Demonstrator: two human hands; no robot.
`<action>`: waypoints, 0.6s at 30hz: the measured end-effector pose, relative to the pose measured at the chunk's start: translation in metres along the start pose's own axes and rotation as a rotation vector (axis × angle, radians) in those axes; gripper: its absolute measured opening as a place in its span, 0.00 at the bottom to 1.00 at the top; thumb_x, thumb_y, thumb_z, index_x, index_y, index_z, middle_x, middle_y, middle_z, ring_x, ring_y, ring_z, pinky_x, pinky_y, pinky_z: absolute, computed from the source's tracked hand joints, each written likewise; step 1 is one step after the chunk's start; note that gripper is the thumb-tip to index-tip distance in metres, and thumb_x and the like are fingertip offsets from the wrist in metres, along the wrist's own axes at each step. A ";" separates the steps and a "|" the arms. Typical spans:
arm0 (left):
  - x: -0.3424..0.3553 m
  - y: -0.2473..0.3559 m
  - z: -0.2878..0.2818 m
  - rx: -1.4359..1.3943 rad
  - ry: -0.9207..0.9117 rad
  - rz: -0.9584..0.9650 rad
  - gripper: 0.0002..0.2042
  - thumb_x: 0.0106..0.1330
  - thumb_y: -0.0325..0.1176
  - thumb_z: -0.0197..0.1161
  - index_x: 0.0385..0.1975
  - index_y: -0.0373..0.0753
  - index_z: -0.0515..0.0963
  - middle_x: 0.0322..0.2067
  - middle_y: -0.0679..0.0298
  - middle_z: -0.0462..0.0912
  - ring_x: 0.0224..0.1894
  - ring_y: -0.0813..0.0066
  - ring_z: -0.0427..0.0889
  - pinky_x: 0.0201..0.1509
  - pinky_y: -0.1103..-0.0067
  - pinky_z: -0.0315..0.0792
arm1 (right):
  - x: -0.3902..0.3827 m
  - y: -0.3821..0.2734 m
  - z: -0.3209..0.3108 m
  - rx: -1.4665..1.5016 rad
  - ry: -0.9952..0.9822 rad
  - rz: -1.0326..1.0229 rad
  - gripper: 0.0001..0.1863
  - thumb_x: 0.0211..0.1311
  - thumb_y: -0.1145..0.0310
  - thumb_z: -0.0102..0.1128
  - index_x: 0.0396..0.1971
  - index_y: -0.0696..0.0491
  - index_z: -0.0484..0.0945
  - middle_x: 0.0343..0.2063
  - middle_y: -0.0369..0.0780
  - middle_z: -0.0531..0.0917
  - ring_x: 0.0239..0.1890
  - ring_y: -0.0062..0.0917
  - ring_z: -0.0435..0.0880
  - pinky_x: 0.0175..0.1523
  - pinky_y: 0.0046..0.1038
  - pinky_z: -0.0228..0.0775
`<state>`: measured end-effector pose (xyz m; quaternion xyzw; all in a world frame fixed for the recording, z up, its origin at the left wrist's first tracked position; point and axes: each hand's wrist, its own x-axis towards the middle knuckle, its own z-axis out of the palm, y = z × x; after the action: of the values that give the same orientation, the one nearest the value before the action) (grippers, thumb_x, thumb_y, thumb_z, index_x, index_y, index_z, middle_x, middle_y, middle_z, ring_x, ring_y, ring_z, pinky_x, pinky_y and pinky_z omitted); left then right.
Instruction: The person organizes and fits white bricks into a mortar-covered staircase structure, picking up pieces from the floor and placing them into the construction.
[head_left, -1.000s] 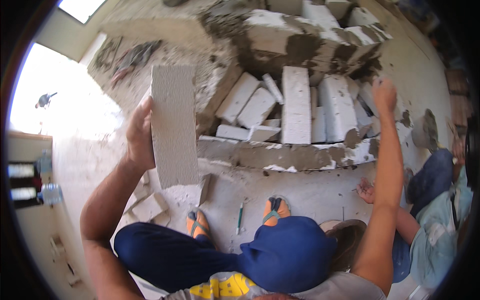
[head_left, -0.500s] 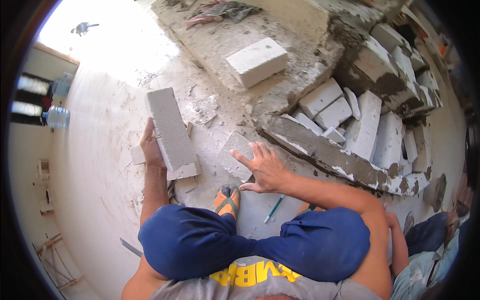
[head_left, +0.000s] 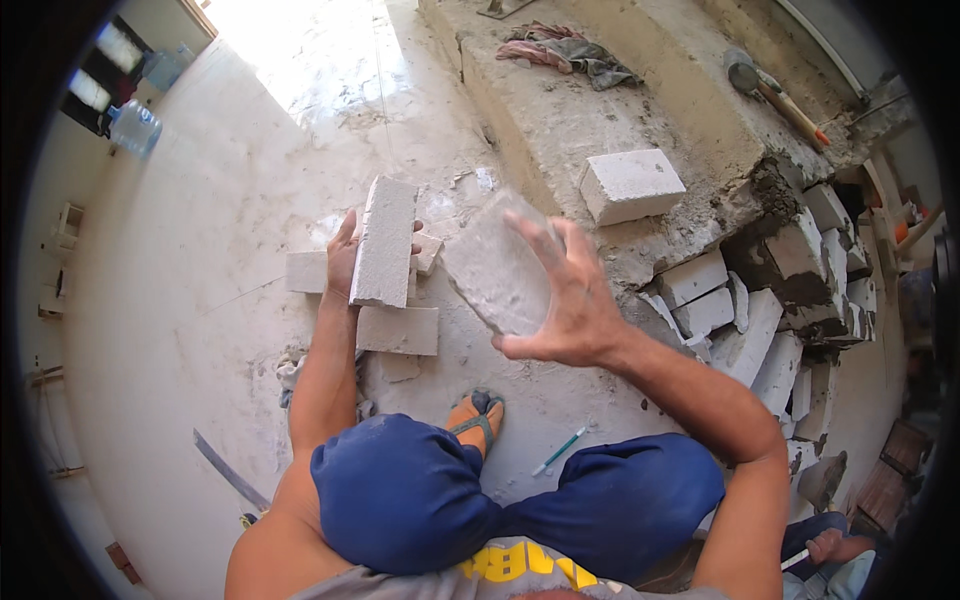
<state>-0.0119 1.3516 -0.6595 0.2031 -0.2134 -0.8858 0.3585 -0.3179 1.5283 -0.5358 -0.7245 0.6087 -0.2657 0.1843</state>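
Note:
My left hand (head_left: 342,262) is closed around a long white lightweight block (head_left: 386,240), its fingertips showing at the block's right side. My right hand (head_left: 582,305) grips a flat, squarish piece of block (head_left: 497,265) by its right edge, thumb at the near end and fingers over the far end. That piece is slightly blurred and appears raised off the floor. Beneath the left-hand block, more cut block pieces (head_left: 398,330) lie on the floor, partly hidden by it.
A white block (head_left: 632,187) rests on the concrete step at right, with a rag (head_left: 570,55) farther back. A mallet (head_left: 775,95) lies beyond. Stacked broken blocks (head_left: 750,335) stand right. A teal pen (head_left: 560,450) and saw blade (head_left: 228,468) lie near my knees. Another person's hand (head_left: 826,545) shows lower right.
My right hand has gone from spread fingers over the flat block piece to gripping and lifting it. The left hand's block has turned a little. The whole view has shifted.

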 end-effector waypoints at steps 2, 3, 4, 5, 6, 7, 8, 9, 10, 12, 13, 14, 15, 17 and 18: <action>0.008 0.001 -0.022 -0.071 0.016 -0.016 0.41 0.81 0.64 0.35 0.74 0.29 0.62 0.62 0.36 0.77 0.50 0.38 0.86 0.45 0.48 0.87 | 0.051 -0.029 -0.033 -0.168 0.169 -0.155 0.65 0.32 0.45 0.83 0.77 0.35 0.59 0.59 0.53 0.63 0.61 0.49 0.67 0.59 0.54 0.68; 0.012 -0.001 -0.021 -0.086 -0.056 -0.024 0.42 0.80 0.65 0.35 0.75 0.29 0.62 0.62 0.36 0.76 0.51 0.38 0.86 0.46 0.48 0.87 | 0.074 -0.033 -0.041 -0.184 0.254 -0.221 0.65 0.31 0.45 0.84 0.77 0.35 0.60 0.60 0.53 0.62 0.61 0.47 0.66 0.56 0.52 0.69; 0.021 -0.009 -0.016 -0.106 -0.142 -0.037 0.42 0.80 0.65 0.35 0.75 0.30 0.62 0.63 0.37 0.76 0.52 0.39 0.86 0.48 0.49 0.87 | 0.094 -0.034 -0.048 -0.255 0.316 -0.266 0.65 0.31 0.43 0.84 0.77 0.35 0.61 0.60 0.52 0.62 0.61 0.46 0.65 0.55 0.51 0.68; 0.026 -0.011 -0.013 -0.120 -0.220 -0.048 0.43 0.79 0.66 0.35 0.75 0.30 0.62 0.64 0.37 0.75 0.53 0.39 0.86 0.50 0.50 0.86 | 0.112 -0.036 -0.052 -0.317 0.379 -0.313 0.65 0.31 0.41 0.84 0.77 0.35 0.62 0.60 0.51 0.62 0.61 0.45 0.65 0.54 0.49 0.67; 0.027 -0.005 -0.021 -0.099 -0.264 -0.067 0.42 0.80 0.66 0.35 0.75 0.31 0.61 0.65 0.38 0.75 0.55 0.40 0.85 0.52 0.51 0.86 | 0.126 -0.046 -0.050 -0.363 0.448 -0.370 0.65 0.31 0.40 0.84 0.77 0.35 0.63 0.60 0.51 0.62 0.61 0.44 0.64 0.53 0.47 0.67; 0.027 0.002 -0.033 -0.075 -0.304 -0.083 0.41 0.80 0.65 0.34 0.76 0.32 0.61 0.66 0.39 0.74 0.57 0.41 0.84 0.54 0.52 0.85 | 0.135 -0.049 -0.030 -0.358 0.357 -0.372 0.66 0.30 0.40 0.85 0.77 0.33 0.63 0.61 0.50 0.63 0.62 0.44 0.64 0.55 0.49 0.66; 0.040 -0.003 -0.037 -0.072 -0.370 -0.113 0.41 0.80 0.65 0.34 0.76 0.34 0.60 0.67 0.39 0.74 0.59 0.42 0.83 0.56 0.53 0.84 | 0.138 -0.033 0.001 -0.386 0.259 -0.356 0.66 0.29 0.40 0.85 0.78 0.31 0.63 0.62 0.49 0.63 0.64 0.44 0.63 0.57 0.50 0.66; 0.044 -0.025 0.002 0.028 -0.180 0.063 0.33 0.82 0.53 0.41 0.75 0.33 0.62 0.65 0.43 0.75 0.60 0.47 0.83 0.58 0.56 0.84 | 0.136 -0.008 0.025 -0.415 0.151 -0.324 0.67 0.28 0.41 0.85 0.78 0.30 0.63 0.62 0.48 0.63 0.65 0.43 0.63 0.59 0.51 0.65; 0.039 -0.038 0.044 0.174 0.049 0.214 0.26 0.83 0.41 0.47 0.73 0.32 0.63 0.64 0.47 0.77 0.61 0.52 0.83 0.60 0.59 0.84 | 0.124 0.000 0.040 -0.499 0.125 -0.284 0.69 0.25 0.38 0.87 0.77 0.28 0.63 0.65 0.47 0.62 0.65 0.43 0.63 0.61 0.49 0.62; 0.035 -0.044 0.024 0.508 0.191 0.382 0.28 0.85 0.47 0.40 0.76 0.35 0.60 0.67 0.46 0.74 0.64 0.52 0.80 0.67 0.56 0.79 | 0.126 -0.010 0.065 -0.402 0.027 -0.207 0.68 0.24 0.41 0.86 0.77 0.28 0.63 0.67 0.48 0.61 0.66 0.43 0.63 0.61 0.49 0.61; 0.035 -0.041 0.016 0.392 0.172 0.325 0.27 0.85 0.45 0.42 0.75 0.34 0.62 0.66 0.46 0.75 0.63 0.53 0.81 0.67 0.58 0.79 | 0.130 -0.006 0.067 -0.358 0.050 -0.180 0.68 0.25 0.42 0.86 0.78 0.28 0.63 0.67 0.48 0.61 0.66 0.45 0.63 0.62 0.50 0.61; 0.036 -0.038 0.012 0.277 0.162 0.268 0.25 0.84 0.42 0.44 0.74 0.34 0.64 0.65 0.47 0.76 0.63 0.55 0.82 0.67 0.59 0.79 | 0.131 -0.003 0.072 -0.301 0.066 -0.146 0.68 0.26 0.43 0.85 0.78 0.29 0.63 0.67 0.49 0.61 0.67 0.46 0.62 0.62 0.51 0.62; 0.035 -0.038 0.009 0.251 0.183 0.244 0.25 0.84 0.42 0.44 0.72 0.34 0.66 0.63 0.48 0.78 0.61 0.56 0.83 0.65 0.60 0.81 | 0.131 0.000 0.075 -0.245 0.084 -0.110 0.67 0.26 0.44 0.85 0.78 0.30 0.62 0.67 0.50 0.61 0.67 0.48 0.62 0.62 0.52 0.62; 0.036 -0.026 0.000 0.202 0.247 0.218 0.23 0.84 0.44 0.44 0.67 0.34 0.72 0.57 0.50 0.83 0.54 0.59 0.87 0.57 0.63 0.85 | 0.112 -0.003 0.090 -0.081 0.133 0.121 0.67 0.28 0.45 0.83 0.78 0.32 0.61 0.66 0.52 0.60 0.68 0.51 0.62 0.63 0.55 0.63; 0.043 -0.023 -0.011 0.154 0.273 0.202 0.23 0.83 0.45 0.45 0.63 0.34 0.76 0.52 0.51 0.86 0.49 0.60 0.89 0.52 0.64 0.87 | 0.096 0.001 0.093 -0.027 0.166 0.253 0.67 0.28 0.46 0.83 0.79 0.33 0.60 0.66 0.53 0.60 0.68 0.53 0.61 0.63 0.57 0.63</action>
<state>-0.0471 1.3325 -0.6895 0.3259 -0.2494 -0.7905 0.4547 -0.2511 1.4291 -0.5944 -0.6200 0.7118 -0.2913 0.1555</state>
